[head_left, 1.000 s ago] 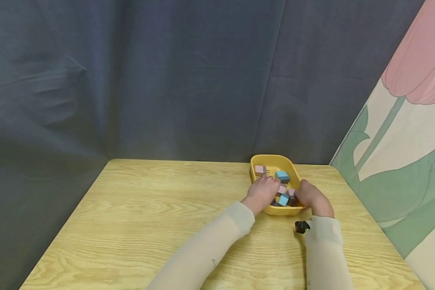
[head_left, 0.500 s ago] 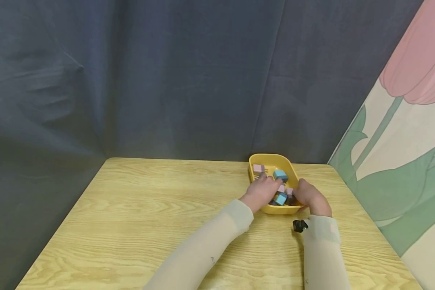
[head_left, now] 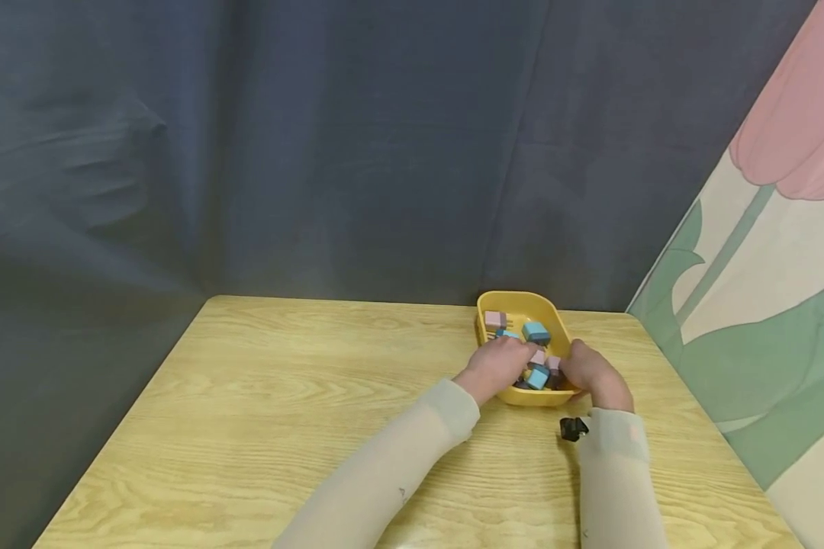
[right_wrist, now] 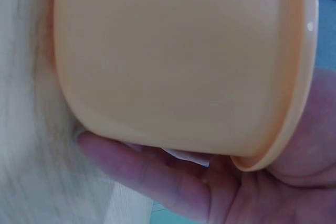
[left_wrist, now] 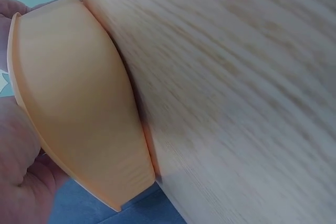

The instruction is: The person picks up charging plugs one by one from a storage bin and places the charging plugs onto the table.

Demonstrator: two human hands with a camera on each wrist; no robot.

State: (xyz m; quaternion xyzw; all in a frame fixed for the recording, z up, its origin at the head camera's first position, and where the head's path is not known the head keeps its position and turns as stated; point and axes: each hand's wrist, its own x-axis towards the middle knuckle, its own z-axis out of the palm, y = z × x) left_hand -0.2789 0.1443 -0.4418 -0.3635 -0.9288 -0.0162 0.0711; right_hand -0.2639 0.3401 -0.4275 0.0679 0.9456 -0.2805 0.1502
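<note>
A yellow plastic basket (head_left: 534, 399) sits on the table and holds several small two-toned blocks, some pink and dark, some blue and dark. My left hand (head_left: 497, 362) reaches over its left rim, fingertips down among the blocks and mostly hidden. A blue block (head_left: 507, 333) shows right at those fingers; whether they pinch it, I cannot tell. On the basket's right side, my right hand (head_left: 593, 375) grips the rim. In the right wrist view, its fingers (right_wrist: 152, 179) lie along the outside wall while the thumb goes over the rim.
Wood-grain table (head_left: 302, 389) extends left and forward of the basket. A dark curtain (head_left: 371, 152) hangs close behind it. To the right stands a wall panel (head_left: 741, 343) with a tulip print. A small black device (head_left: 573, 429) is on the right sleeve cuff.
A block by the left fingertips looked dark before and now shows a blue face. The left hand has shifted slightly. The right hand keeps its grip on the basket.
</note>
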